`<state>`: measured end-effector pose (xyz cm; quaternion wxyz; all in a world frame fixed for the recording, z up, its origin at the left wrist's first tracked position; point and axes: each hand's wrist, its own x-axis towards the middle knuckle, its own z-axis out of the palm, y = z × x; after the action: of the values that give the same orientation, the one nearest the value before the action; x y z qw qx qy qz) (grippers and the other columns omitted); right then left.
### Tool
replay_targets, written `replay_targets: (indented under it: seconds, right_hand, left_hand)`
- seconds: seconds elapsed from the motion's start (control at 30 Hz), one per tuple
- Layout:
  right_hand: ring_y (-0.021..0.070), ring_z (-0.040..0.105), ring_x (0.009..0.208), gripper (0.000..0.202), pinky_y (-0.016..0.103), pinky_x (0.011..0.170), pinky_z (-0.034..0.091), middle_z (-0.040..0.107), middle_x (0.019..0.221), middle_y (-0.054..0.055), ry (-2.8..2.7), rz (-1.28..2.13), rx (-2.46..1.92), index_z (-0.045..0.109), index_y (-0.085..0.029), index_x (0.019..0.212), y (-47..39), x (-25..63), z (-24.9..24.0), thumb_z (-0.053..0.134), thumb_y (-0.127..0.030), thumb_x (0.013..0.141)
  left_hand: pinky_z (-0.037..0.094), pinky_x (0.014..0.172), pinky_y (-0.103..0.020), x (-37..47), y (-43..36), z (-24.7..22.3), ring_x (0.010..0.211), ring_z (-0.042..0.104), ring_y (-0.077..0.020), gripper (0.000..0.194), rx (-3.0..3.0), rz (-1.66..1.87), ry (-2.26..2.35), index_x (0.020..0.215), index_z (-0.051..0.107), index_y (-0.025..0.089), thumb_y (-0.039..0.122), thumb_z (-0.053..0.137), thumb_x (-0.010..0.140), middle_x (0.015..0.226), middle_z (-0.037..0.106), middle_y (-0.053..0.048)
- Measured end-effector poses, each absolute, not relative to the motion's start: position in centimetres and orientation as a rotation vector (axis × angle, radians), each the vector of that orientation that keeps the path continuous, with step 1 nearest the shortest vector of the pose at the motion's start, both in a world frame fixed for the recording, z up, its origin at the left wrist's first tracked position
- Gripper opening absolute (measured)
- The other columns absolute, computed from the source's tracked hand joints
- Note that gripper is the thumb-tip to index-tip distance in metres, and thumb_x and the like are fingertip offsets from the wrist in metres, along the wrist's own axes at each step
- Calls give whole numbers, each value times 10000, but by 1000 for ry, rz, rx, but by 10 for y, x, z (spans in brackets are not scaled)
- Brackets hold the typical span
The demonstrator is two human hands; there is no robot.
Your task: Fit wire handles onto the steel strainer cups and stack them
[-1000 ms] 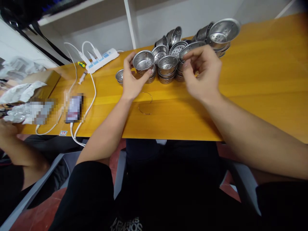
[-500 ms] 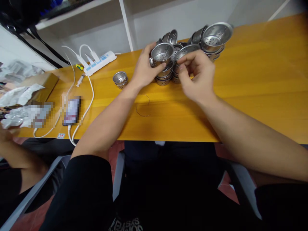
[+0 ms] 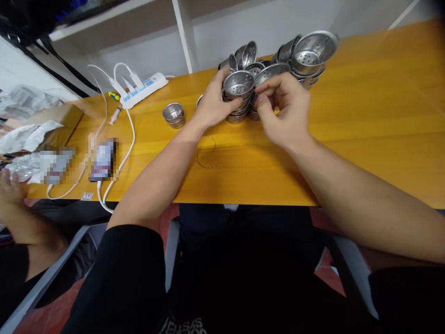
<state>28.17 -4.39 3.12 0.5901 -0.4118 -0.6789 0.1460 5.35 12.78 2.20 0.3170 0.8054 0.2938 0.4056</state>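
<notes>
My left hand (image 3: 219,99) is closed around a perforated metal strainer basket (image 3: 239,84), thumb in front and fingers behind. That basket sits upright on a stack of similar strainer baskets (image 3: 237,118). Close by, my right hand (image 3: 287,109) has its thumb and index finger pinched together in front of a second stack, at the edge of a wide strainer basket (image 3: 273,70). What lies between those fingertips, if anything, is hidden. A thin wire loop (image 3: 206,166) lies on the wooden table (image 3: 368,139) below my left wrist.
More strainer baskets (image 3: 313,55) are stacked and tilted at the back right. Two nested baskets (image 3: 174,115) stand left of my forearm. Further left are a white power strip (image 3: 144,93), cables, a syringe (image 3: 115,116) and a phone (image 3: 103,160). Another person's hand (image 3: 12,188) rests at the far left.
My left hand has lowered its strainer basket slightly and to the right, onto the stack. My right hand stays put. The other person's hand has come up at the table's left edge.
</notes>
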Motion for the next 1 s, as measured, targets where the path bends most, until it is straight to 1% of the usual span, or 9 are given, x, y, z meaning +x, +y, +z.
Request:
replay_targets:
  seconds: [0.1, 0.17, 0.27, 0.37, 0.47, 0.57, 0.7, 0.8, 1.0]
  right_hand:
    - [426, 753, 1001, 473, 668, 871, 677, 821, 1073, 110, -1585, 369, -993, 779, -456, 1367, -46, 283, 32, 799, -884, 1166]
    - [418, 752, 961, 481, 671, 849, 677, 819, 1056, 111, -1559, 367, -984, 791, -443, 1328, -45, 283, 31, 813, -892, 1158]
    - [385, 727, 895, 506, 658, 829, 670, 821, 1052, 107, -1546, 380, -952, 798, -426, 1288, -45, 281, 30, 816, -913, 1157]
    - [396, 731, 925, 535, 668, 850, 676, 823, 1045, 105, -1561, 402, -940, 811, -435, 1292, -47, 278, 31, 796, -952, 1157]
    - [435, 771, 1025, 558, 695, 880, 695, 853, 1074, 116, -1574, 457, -947, 823, -445, 1287, -51, 274, 32, 775, -984, 1150]
    - [452, 791, 1096, 574, 708, 901, 716, 884, 1117, 121, -1599, 507, -958, 824, -445, 1296, -51, 274, 31, 777, -995, 1140]
    - [401, 773, 975, 559, 665, 856, 694, 861, 1076, 116, -1620, 459, -921, 814, -423, 1254, -46, 278, 26, 792, -973, 1155]
    - [376, 762, 927, 572, 637, 828, 687, 853, 1052, 111, -1628, 441, -914, 825, -411, 1234, -45, 278, 25, 795, -977, 1158]
    - [361, 722, 833, 632, 624, 746, 659, 826, 965, 109, -1607, 436, -880, 853, -391, 1162, -43, 276, 25, 798, -1020, 1134]
  left_hand:
    - [359, 1671, -817, 36, 124, 28, 1948, 498, -473, 1095, 2106, 1071, 758, 1781, 568, 443, 476, 1063, 805, 1902, 720, -73]
    - [369, 1657, -827, 9, 119, 36, 1959, 464, -479, 1136, 2110, 1077, 812, 1805, 562, 479, 557, 1059, 786, 1888, 733, -35]
    - [438, 1553, -875, -48, 106, 52, 1959, 405, -471, 1056, 2145, 1050, 993, 1795, 551, 634, 756, 988, 841, 1804, 800, 84]
    - [389, 1533, -900, -108, 89, 60, 1909, 378, -461, 914, 2115, 1124, 1213, 1746, 579, 613, 894, 913, 943, 1658, 876, 111]
    - [249, 1648, -861, -147, 74, 54, 1923, 367, -431, 1011, 2067, 1163, 1374, 1743, 606, 461, 954, 962, 935, 1545, 891, 34]
    - [399, 1581, -829, -157, 64, 43, 1834, 530, -459, 1005, 1955, 1045, 1552, 1562, 711, 359, 875, 1100, 793, 1500, 877, -72]
    - [661, 1378, -696, -138, 60, 36, 1423, 814, -403, 820, 1820, 1050, 1599, 1286, 760, 270, 557, 1200, 657, 1356, 885, -96]
    - [714, 1300, -628, -123, 61, 33, 1335, 844, -340, 795, 1752, 1147, 1586, 1259, 716, 290, 514, 1192, 663, 1344, 883, -77]
    - [761, 1203, -619, -118, 69, 27, 1235, 862, -309, 810, 1713, 1155, 1588, 1211, 644, 329, 486, 1204, 648, 1300, 906, -58]
